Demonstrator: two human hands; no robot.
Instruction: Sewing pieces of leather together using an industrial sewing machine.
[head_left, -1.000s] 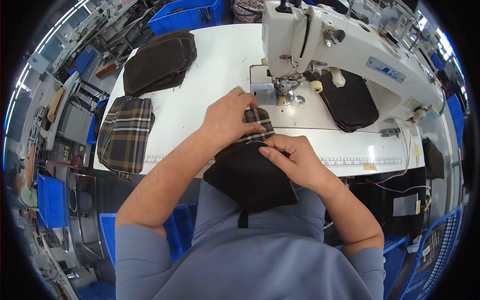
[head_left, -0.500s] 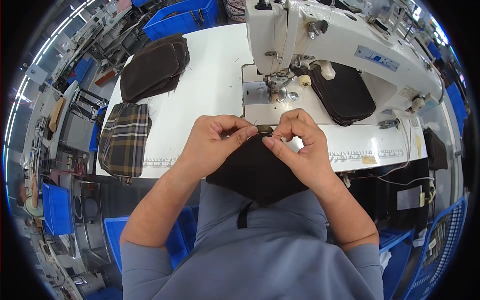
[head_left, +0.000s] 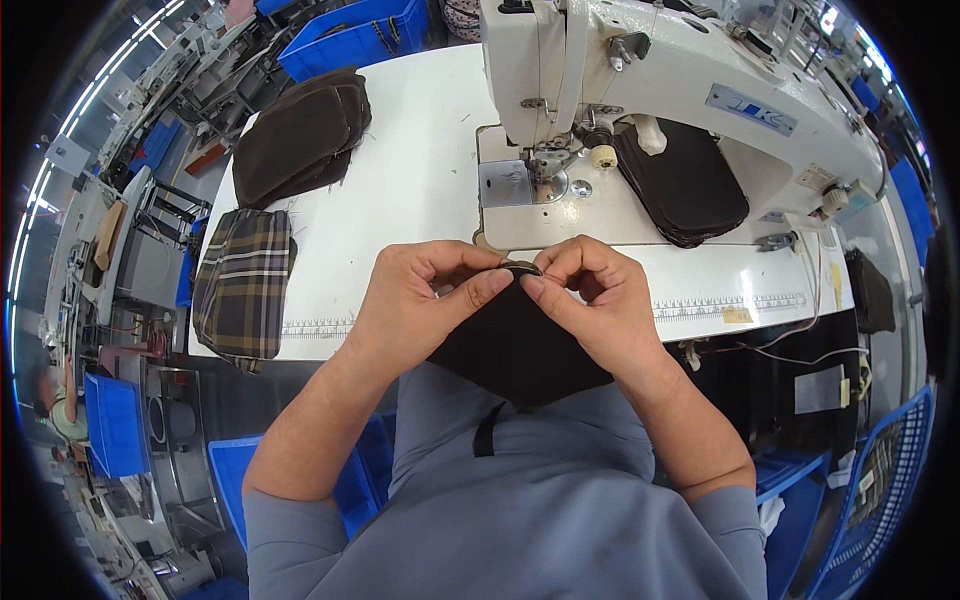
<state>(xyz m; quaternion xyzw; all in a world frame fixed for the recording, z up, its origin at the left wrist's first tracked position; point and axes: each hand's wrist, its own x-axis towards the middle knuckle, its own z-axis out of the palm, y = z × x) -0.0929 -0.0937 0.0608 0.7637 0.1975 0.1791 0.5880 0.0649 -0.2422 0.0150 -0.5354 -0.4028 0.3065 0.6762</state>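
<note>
A dark brown fabric piece [head_left: 515, 345] hangs between my hands over my lap, in front of the table's edge. My left hand [head_left: 430, 300] pinches its upper edge between thumb and forefinger. Right beside it, my right hand [head_left: 590, 295] grips the same edge in a pinch, the two thumbs nearly meeting. A little olive-toned cloth shows at the top edge between the fingertips. Just beyond my hands stands a white sewing machine [head_left: 680, 60], its presser foot and needle area [head_left: 545, 175] apart from the fabric.
Dark fabric panels [head_left: 300, 135] lie stacked at the table's far left, with plaid fabric pieces [head_left: 240, 285] nearer. Another dark stack [head_left: 690, 185] sits under the machine arm. A blue bin [head_left: 355, 40] is behind the table; a blue basket [head_left: 870, 500] stands at right.
My right fingers have lowered and closed in on the fabric's top edge, nearer my left fingers. The view has shifted slightly; the stacks lie as before.
</note>
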